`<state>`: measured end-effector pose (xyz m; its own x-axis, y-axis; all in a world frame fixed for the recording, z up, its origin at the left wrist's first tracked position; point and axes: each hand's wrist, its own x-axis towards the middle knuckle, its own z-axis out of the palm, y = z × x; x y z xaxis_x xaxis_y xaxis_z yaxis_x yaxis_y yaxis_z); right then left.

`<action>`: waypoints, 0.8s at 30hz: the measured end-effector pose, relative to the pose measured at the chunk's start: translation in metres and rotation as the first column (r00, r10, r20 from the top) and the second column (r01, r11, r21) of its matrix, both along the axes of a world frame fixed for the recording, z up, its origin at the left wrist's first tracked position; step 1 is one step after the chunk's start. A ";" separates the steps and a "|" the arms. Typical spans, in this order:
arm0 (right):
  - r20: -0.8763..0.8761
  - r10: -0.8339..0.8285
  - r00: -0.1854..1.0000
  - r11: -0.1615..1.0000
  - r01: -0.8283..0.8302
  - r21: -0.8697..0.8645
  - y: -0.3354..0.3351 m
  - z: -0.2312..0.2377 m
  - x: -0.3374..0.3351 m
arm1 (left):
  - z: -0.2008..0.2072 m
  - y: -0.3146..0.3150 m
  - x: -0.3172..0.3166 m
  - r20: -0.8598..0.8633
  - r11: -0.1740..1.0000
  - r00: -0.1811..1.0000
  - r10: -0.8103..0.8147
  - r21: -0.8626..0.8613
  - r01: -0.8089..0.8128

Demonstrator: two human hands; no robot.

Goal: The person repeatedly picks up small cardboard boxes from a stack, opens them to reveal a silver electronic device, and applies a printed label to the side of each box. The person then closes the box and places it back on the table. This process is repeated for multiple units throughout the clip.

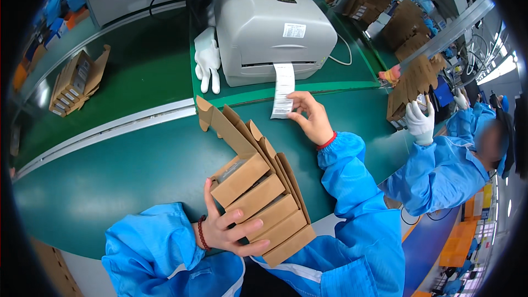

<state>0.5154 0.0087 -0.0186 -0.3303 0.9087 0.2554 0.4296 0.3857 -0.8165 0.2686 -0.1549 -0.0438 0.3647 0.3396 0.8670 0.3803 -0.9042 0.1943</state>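
Observation:
My left hand [231, 232] spreads its fingers over a row of small brown cardboard boxes [267, 209], steadying them from the near left side. The boxes stand side by side close to my body, their lid flaps [231, 132] folded open on the far side. Between thumb and fingers of my right hand [313, 120] is the lower end of a white printed label strip [283, 85]. That strip hangs out of the front slot of a grey label printer [269, 27], still joined to it at the top.
Beside the printer lies a white glove [207, 58]. Another open carton of small boxes [74, 82] sits at the left beyond a metal rail [118, 130]. To the right, a person in blue, wearing a white glove [421, 124], handles an open cardboard box [411, 91]. Cables trail behind the printer.

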 end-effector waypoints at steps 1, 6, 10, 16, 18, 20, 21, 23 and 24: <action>-0.036 -0.055 0.998 0.998 0.057 0.037 -0.002 -0.004 -0.002 | -0.002 0.000 -0.001 -0.016 1.000 1.000 0.005 0.004 -0.005; -0.216 -0.197 0.956 0.957 0.236 0.172 -0.006 -0.004 -0.010 | -0.002 0.001 -0.002 -0.004 1.000 1.000 0.003 -0.004 -0.003; -0.273 -0.228 0.935 0.941 0.283 0.184 -0.011 0.003 -0.012 | -0.004 0.002 -0.003 0.015 1.000 1.000 -0.014 -0.012 0.014; 0.015 -0.430 0.903 0.796 0.371 0.479 -0.030 0.038 -0.011 | -0.001 0.002 -0.007 0.043 0.997 0.999 -0.020 -0.078 0.024; -0.218 -0.449 0.867 0.736 0.497 0.460 -0.048 0.064 -0.031 | -0.001 0.003 -0.006 0.064 0.996 0.998 -0.023 -0.087 0.029; -0.294 -0.248 0.923 0.900 0.332 0.284 -0.081 0.087 -0.046 | -0.003 0.005 -0.006 0.053 0.996 0.998 -0.037 -0.073 0.041; -0.138 -0.189 0.972 0.895 0.228 0.383 -0.090 0.095 -0.058 | -0.002 0.004 -0.008 0.039 0.997 0.999 -0.034 -0.075 0.037; 0.081 -0.007 0.997 0.936 -0.022 0.352 -0.101 0.112 -0.082 | -0.004 0.005 -0.008 0.041 0.996 0.998 -0.037 -0.081 0.040; 0.228 0.045 0.973 0.931 -0.124 0.343 -0.102 0.121 -0.094 | -0.004 0.004 -0.010 0.048 0.996 0.998 -0.030 -0.077 0.034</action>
<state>0.4212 -0.0938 0.1025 -0.4839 0.7388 0.4691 0.5308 0.6740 -0.5138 0.2587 -0.1508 -0.0479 0.3359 0.3954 0.8549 0.3404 -0.8972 0.2812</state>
